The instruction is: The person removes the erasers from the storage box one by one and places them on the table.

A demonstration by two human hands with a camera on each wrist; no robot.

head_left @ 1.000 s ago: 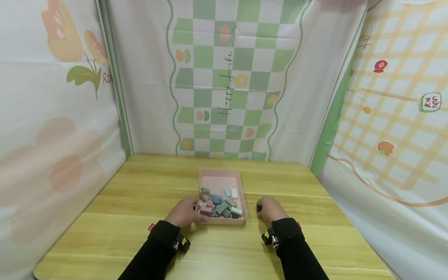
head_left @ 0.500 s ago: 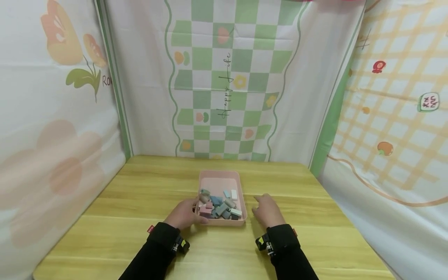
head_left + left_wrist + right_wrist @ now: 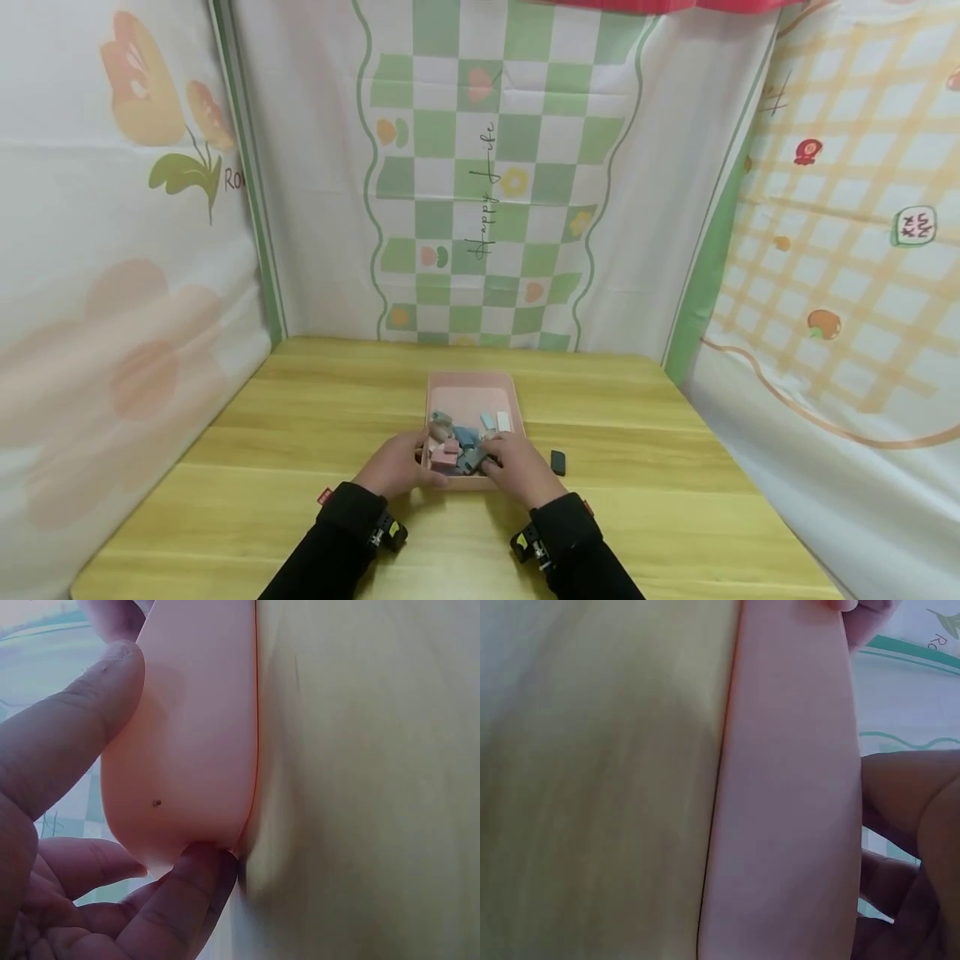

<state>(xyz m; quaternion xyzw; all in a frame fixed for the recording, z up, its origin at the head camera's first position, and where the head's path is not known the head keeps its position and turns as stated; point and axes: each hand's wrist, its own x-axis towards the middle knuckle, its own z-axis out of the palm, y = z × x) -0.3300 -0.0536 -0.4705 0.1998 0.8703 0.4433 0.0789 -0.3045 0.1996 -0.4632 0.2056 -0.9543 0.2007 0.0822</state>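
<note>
A shallow pink tray (image 3: 471,402) lies on the table, its near half filled with small pastel blocks. My left hand (image 3: 396,463) grips its near left corner, thumb on the front wall and fingers round the side, as the left wrist view shows on the tray wall (image 3: 187,712). Over the near right part of the tray is my right hand (image 3: 516,468), its fingers down among the blocks by a grey-green block (image 3: 472,459). The tray wall hides those fingertips in the right wrist view, so I cannot tell whether they pinch a block. A dark block (image 3: 558,462) lies right of the tray.
Pink blocks (image 3: 444,458), a blue block (image 3: 467,437) and a white block (image 3: 503,421) are among those in the tray. The wooden table (image 3: 637,517) is enclosed by printed curtains (image 3: 315,208) at the back and sides.
The right hand has let go of the dark block on the table and moved left into the tray. My left hand stays at the tray's corner.
</note>
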